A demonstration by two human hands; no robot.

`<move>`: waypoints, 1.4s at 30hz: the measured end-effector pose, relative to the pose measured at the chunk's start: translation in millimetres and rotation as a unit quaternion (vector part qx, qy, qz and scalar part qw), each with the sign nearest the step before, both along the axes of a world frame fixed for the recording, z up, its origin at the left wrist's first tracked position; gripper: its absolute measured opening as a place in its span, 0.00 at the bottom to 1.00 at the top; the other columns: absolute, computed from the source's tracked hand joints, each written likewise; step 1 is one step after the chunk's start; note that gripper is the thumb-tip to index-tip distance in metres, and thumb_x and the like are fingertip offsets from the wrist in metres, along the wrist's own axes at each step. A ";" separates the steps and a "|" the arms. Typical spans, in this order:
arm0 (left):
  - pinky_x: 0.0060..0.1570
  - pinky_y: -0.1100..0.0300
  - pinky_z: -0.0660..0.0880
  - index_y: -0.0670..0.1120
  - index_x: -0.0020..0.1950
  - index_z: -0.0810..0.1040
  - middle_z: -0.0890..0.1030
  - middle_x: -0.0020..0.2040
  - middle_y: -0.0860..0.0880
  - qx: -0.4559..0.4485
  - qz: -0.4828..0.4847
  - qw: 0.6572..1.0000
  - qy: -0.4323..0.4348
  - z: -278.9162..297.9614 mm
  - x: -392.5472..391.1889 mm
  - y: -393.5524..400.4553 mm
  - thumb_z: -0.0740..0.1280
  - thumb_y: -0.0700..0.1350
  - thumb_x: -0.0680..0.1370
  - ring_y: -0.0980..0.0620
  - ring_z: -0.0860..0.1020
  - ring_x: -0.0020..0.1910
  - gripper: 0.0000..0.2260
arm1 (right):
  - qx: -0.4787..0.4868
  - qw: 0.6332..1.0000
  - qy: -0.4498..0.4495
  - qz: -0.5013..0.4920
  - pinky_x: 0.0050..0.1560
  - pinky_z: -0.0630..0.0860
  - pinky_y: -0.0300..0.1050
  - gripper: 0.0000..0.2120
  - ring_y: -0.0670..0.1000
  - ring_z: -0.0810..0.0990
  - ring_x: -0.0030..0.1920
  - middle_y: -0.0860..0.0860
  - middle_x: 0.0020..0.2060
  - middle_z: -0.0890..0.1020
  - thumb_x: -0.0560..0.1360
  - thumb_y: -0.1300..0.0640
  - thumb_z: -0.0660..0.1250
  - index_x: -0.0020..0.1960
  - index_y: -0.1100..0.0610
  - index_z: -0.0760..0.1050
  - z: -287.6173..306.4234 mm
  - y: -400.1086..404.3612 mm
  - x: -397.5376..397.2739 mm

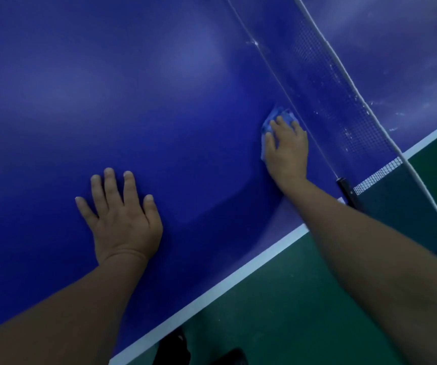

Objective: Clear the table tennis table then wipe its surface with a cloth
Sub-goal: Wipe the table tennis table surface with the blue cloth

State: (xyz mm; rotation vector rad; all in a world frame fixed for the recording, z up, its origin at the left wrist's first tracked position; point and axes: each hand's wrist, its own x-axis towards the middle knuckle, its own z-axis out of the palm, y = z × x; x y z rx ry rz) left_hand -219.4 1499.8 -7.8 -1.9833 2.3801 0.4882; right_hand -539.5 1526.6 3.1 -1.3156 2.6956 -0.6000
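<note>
We kept our left hand [122, 217] flat, palm down, fingers straight and spread, the bare forearm reaching in from the lower left. Our right hand [287, 150] lay palm down at full stretch, fingers slightly bent, pressing downward, its forearm coming from the lower right.

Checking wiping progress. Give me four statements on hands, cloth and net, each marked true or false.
1. The right hand presses a blue cloth onto the table tennis table. True.
2. The left hand holds a paddle. False: it rests flat on the table, fingers spread.
3. The cloth lies close beside the net. True.
4. The cloth is draped over the net. False: it lies on the table surface.
</note>
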 end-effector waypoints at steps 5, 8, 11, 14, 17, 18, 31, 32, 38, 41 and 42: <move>0.75 0.40 0.36 0.47 0.81 0.54 0.48 0.82 0.44 -0.009 0.000 1.000 0.003 -1.8 -0.2 1.3 0.50 0.56 0.83 0.46 0.42 0.80 0.27 | 0.001 0.988 0.043 0.148 0.72 0.64 0.59 0.17 0.59 0.68 0.72 0.50 0.68 0.76 0.83 0.50 0.59 0.68 0.54 0.75 -11.1 67.7 83.5; 0.75 0.39 0.37 0.46 0.80 0.54 0.48 0.81 0.44 -0.015 -0.001 1.000 0.004 -2.4 -1.0 2.0 0.48 0.57 0.83 0.45 0.43 0.80 0.28 | 0.040 0.954 0.069 0.288 0.71 0.66 0.59 0.19 0.60 0.70 0.72 0.53 0.68 0.77 0.83 0.49 0.59 0.67 0.57 0.78 -7.7 122.2 59.6; 0.75 0.39 0.36 0.47 0.80 0.54 0.49 0.81 0.44 -0.018 -0.001 1.000 0.005 -2.2 -0.6 1.6 0.44 0.59 0.81 0.45 0.43 0.80 0.30 | 0.051 0.981 0.026 0.186 0.68 0.68 0.65 0.19 0.62 0.68 0.72 0.55 0.69 0.76 0.81 0.51 0.61 0.68 0.59 0.76 0.3 116.1 11.2; 0.75 0.39 0.37 0.47 0.80 0.54 0.49 0.81 0.44 -0.020 -0.005 1.000 0.004 -3.2 -0.8 1.7 0.44 0.59 0.81 0.45 0.43 0.80 0.30 | 0.033 0.999 -0.028 0.001 0.72 0.63 0.63 0.19 0.59 0.61 0.76 0.53 0.73 0.72 0.82 0.52 0.62 0.71 0.57 0.73 0.3 70.0 2.7; 0.75 0.38 0.38 0.47 0.80 0.54 0.49 0.81 0.44 -0.020 -0.003 1.000 0.003 -2.8 -1.2 2.2 0.46 0.58 0.82 0.45 0.43 0.80 0.29 | 0.036 0.984 0.018 0.176 0.72 0.64 0.59 0.17 0.60 0.67 0.73 0.53 0.69 0.76 0.81 0.52 0.64 0.67 0.57 0.77 -5.1 72.1 49.6; 0.75 0.38 0.38 0.47 0.80 0.54 0.49 0.81 0.44 -0.020 -0.003 1.000 0.002 -2.9 -1.8 2.5 0.47 0.58 0.82 0.44 0.43 0.80 0.28 | 0.031 0.960 0.042 0.274 0.72 0.64 0.57 0.16 0.60 0.68 0.72 0.52 0.68 0.77 0.81 0.52 0.64 0.65 0.57 0.78 -8.0 93.1 67.2; 0.75 0.38 0.37 0.47 0.80 0.53 0.48 0.82 0.44 -0.019 -0.004 1.000 -0.007 -1.6 -1.7 3.5 0.47 0.58 0.83 0.45 0.43 0.80 0.28 | 0.037 0.999 0.029 -0.005 0.70 0.64 0.55 0.17 0.59 0.66 0.72 0.52 0.69 0.74 0.81 0.50 0.59 0.67 0.54 0.74 -4.5 69.3 77.4; 0.75 0.38 0.38 0.47 0.80 0.53 0.48 0.81 0.44 -0.018 -0.004 1.000 -0.003 -1.4 -1.5 3.5 0.48 0.58 0.83 0.45 0.43 0.80 0.29 | 0.036 0.996 0.031 0.081 0.71 0.64 0.55 0.17 0.59 0.67 0.72 0.52 0.69 0.75 0.81 0.50 0.60 0.67 0.54 0.75 -7.1 76.0 103.0; 0.75 0.39 0.36 0.46 0.79 0.57 0.49 0.81 0.45 0.012 0.004 0.998 0.069 4.8 3.4 2.5 0.52 0.58 0.82 0.47 0.42 0.80 0.29 | 0.076 0.995 0.011 0.056 0.73 0.64 0.59 0.19 0.60 0.64 0.75 0.52 0.71 0.73 0.83 0.51 0.60 0.71 0.56 0.74 -2.6 122.9 63.5; 0.75 0.41 0.36 0.45 0.77 0.61 0.52 0.81 0.45 0.009 0.028 0.991 0.128 12.3 -7.1 1.1 0.53 0.56 0.78 0.47 0.44 0.80 0.29 | 0.090 0.992 0.039 -0.073 0.77 0.58 0.56 0.21 0.59 0.61 0.76 0.53 0.73 0.71 0.84 0.50 0.56 0.73 0.57 0.71 -6.3 110.9 38.7; 0.75 0.41 0.36 0.45 0.77 0.61 0.53 0.81 0.45 0.001 0.007 0.991 0.135 15.7 -16.3 -1.1 0.54 0.55 0.78 0.47 0.45 0.80 0.28 | 0.086 0.991 0.049 -0.088 0.77 0.57 0.56 0.21 0.59 0.61 0.76 0.53 0.73 0.71 0.84 0.50 0.55 0.73 0.57 0.71 -8.7 98.7 40.1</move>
